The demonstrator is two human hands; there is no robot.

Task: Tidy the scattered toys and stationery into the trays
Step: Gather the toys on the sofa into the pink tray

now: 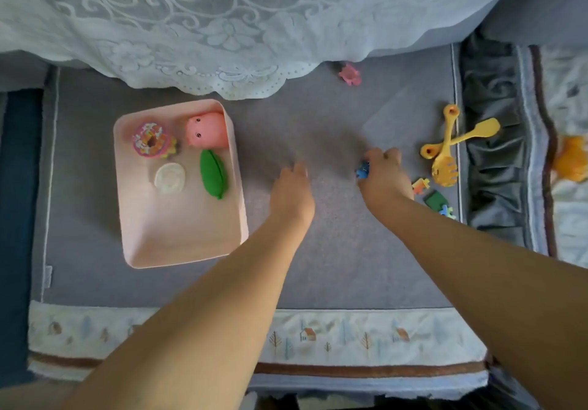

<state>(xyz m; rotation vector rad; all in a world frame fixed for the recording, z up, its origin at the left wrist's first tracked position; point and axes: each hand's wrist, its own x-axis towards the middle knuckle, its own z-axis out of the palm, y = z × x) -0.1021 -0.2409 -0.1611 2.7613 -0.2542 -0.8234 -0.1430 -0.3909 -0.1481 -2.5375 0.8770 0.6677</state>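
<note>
— Blue toy (363, 170) sits pinched in our right hand (383, 176), right of centre on the mat. Could it slip?
— Yes, the grip looks shallow, and the pink tray (178, 250) lies far left. Our left hand (291, 191) hovers loosely curled, empty.

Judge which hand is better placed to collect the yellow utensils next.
Right, probably. The right hand sits close beside the yellow utensils, though it seems to hold a small blue toy. The left hand lies farther away, nearer the pink tray.
</note>
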